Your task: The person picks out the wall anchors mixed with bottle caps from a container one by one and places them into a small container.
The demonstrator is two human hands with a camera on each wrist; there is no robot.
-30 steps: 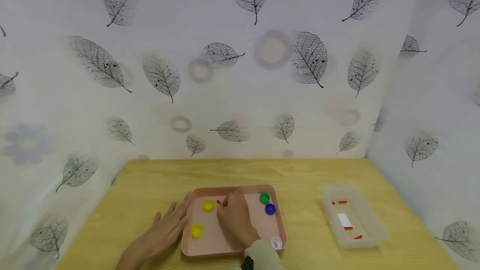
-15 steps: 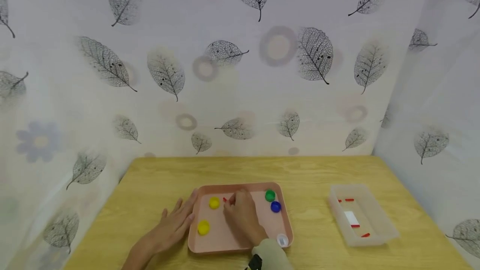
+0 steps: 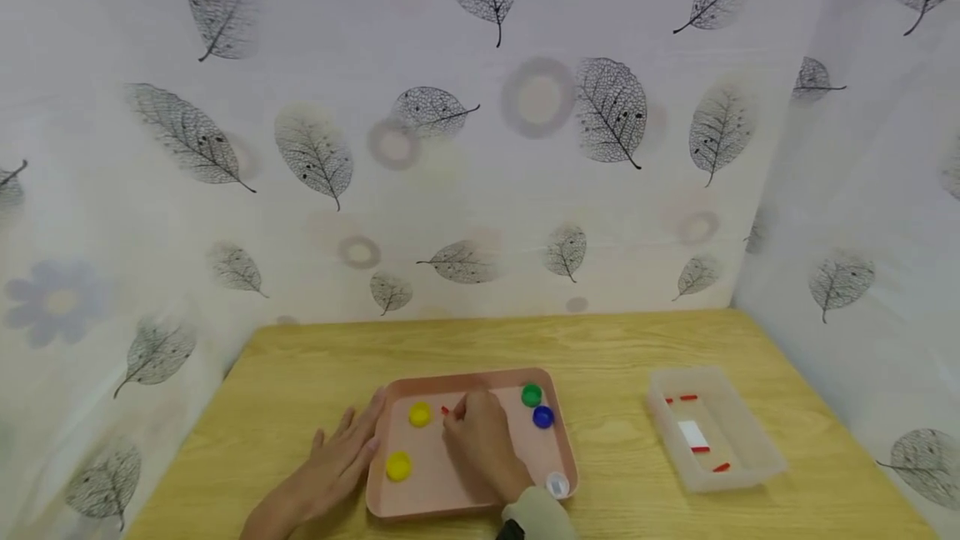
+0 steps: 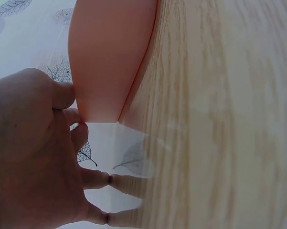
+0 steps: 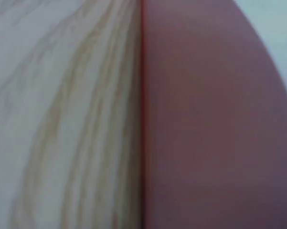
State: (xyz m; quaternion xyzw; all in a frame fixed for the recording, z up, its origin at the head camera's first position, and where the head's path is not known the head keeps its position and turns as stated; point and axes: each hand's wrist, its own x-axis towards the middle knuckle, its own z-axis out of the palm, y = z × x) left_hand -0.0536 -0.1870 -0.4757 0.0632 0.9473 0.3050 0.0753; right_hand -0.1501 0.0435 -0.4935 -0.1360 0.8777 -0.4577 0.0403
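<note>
In the head view, my right hand (image 3: 486,446) reaches over the pink tray (image 3: 442,515) with its fingers curled, pinching a small red stick (image 3: 446,411) whose end shows at the fingertips. The rest of that piece is hidden by the hand. My left hand (image 3: 330,469) lies on the table along the tray's left side, fingers spread and fairly straight. In the left wrist view, the thumb and nearest fingertips touch the tray's outer wall (image 4: 112,57). The right wrist view shows the tray's side (image 5: 205,119) and the tabletop, but not the hand.
On the tray's left are two yellow caps (image 3: 398,466). A green cap (image 3: 532,395) and a blue cap (image 3: 543,417) sit at its right, with a clear round piece (image 3: 557,485) in the near right corner. A translucent bin (image 3: 750,461) holds red pieces and a white card (image 3: 692,436).
The red stick and the right fingertips shift very slightly against the tray. The left hand stays at the tray's edge. Otherwise, the whole head view sways a little.
</note>
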